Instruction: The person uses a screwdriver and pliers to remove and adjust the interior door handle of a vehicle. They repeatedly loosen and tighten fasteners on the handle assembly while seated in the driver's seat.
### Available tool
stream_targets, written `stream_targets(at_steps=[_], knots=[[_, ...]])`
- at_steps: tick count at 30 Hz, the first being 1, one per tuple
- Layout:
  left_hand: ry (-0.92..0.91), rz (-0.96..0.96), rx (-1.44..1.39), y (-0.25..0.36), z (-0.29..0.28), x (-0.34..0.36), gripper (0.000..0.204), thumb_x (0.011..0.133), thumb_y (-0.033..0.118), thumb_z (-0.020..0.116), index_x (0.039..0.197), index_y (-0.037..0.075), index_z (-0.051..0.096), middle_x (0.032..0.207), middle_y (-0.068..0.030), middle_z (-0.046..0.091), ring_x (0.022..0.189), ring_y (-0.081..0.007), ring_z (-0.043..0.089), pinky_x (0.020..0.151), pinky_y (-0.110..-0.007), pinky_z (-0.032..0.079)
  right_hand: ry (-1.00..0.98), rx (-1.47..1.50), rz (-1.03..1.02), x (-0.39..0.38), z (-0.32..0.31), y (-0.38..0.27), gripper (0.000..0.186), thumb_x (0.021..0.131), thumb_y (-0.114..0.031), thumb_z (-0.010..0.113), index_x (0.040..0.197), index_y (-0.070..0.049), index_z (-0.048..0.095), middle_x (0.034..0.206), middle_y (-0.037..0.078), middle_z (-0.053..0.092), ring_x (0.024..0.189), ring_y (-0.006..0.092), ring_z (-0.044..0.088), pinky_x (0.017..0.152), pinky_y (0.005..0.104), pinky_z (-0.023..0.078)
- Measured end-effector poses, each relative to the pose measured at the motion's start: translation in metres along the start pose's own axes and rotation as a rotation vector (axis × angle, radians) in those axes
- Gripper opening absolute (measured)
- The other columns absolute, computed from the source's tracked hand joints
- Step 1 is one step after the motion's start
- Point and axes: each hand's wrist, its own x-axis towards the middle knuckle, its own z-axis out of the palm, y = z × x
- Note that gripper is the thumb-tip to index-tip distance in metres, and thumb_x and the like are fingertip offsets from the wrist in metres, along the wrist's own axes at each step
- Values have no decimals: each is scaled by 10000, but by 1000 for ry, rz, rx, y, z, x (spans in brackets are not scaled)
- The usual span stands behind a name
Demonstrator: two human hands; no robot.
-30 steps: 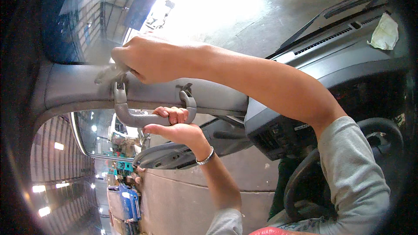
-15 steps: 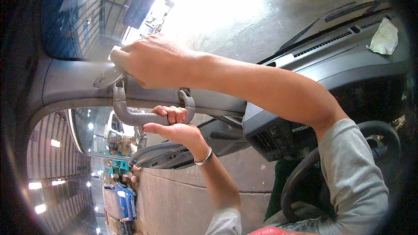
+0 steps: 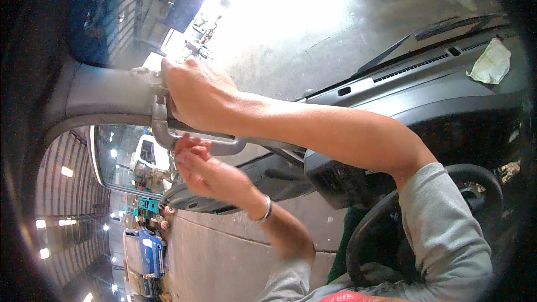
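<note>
A grey grab handle [image 3: 226, 146] is fixed along the pillar beside the windscreen of a vehicle cabin. My right hand [image 3: 198, 89] is closed at the handle's left-hand mount, its fingers mostly turned out of sight. From its fingertips juts a blurred greyish piece [image 3: 146, 74], whose kind I cannot make out. Below the bar, my left hand [image 3: 207, 168], with a metal bracelet [image 3: 267, 210] at the wrist, is smeared by motion. Its curled fingertips overlap the bar near its left bend; whether they grip it does not show.
A dark steering wheel [image 3: 363, 240] sits at lower right, under my right arm. A crumpled pale cloth or paper [image 3: 490, 62] lies on the dashboard [image 3: 414, 89]. Below the pillar is the door [image 3: 263, 182], with a concrete floor [image 3: 235, 240] beyond. Outside stands a blue vehicle [image 3: 150, 254].
My left hand has loosened from around the bar's right part and slid left along it. My right hand has turned and dropped slightly, and the grey piece at its fingertips has swung upward.
</note>
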Motion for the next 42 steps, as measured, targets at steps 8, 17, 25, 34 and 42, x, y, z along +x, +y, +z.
stream_targets(at_steps=[8, 17, 25, 34, 42], knots=[[-403, -487, -751, -16, 5, 27, 517, 1060, 253, 511, 1473, -34, 391, 1459, -148, 510, 1349, -303, 484, 1083, -477, 449, -175, 172, 232, 7, -10, 4, 257, 831, -92, 597, 1025, 77, 594, 952, 299, 683, 935, 447, 689, 806, 494, 537], [-272, -571, -1034, -29, 58, 55, 531, 1069, 421, 422, 1491, 99, 414, 1476, -91, 510, 1352, -242, 502, 1151, -420, 377, -73, 62, 27, 5, -12, -8, 349, 836, -52, 636, 1097, 65, 436, 814, 306, 648, 821, 488, 662, 684, 530, 521], [-131, -612, -1104, -13, 69, 47, 525, 1075, 415, 400, 1497, 104, 403, 1477, -91, 507, 1354, -234, 503, 1149, -411, 383, 68, -117, -27, -10, 11, -18, 318, 828, -131, 643, 1100, -18, 523, 696, 139, 627, 743, 363, 679, 709, 509, 535], [-112, -577, -1046, -13, 71, 49, 518, 1081, 409, 374, 1504, 110, 392, 1478, -91, 503, 1356, -225, 504, 1146, -401, 390, 147, 46, 28, -12, 24, -17, 350, 817, -111, 639, 1126, -23, 500, 805, 160, 608, 836, 348, 634, 761, 464, 518], [-131, -495, -1122, -40, 75, 74, 222, 1073, 248, 478, 1109, 77, 614, 1043, -48, 633, 972, -165, 618, 908, -341, 501, -191, -218, -90, 10, -57, 1, 531, 816, -219, 720, 1094, 104, 402, 924, 336, 650, 899, 473, 673, 744, 494, 545]])
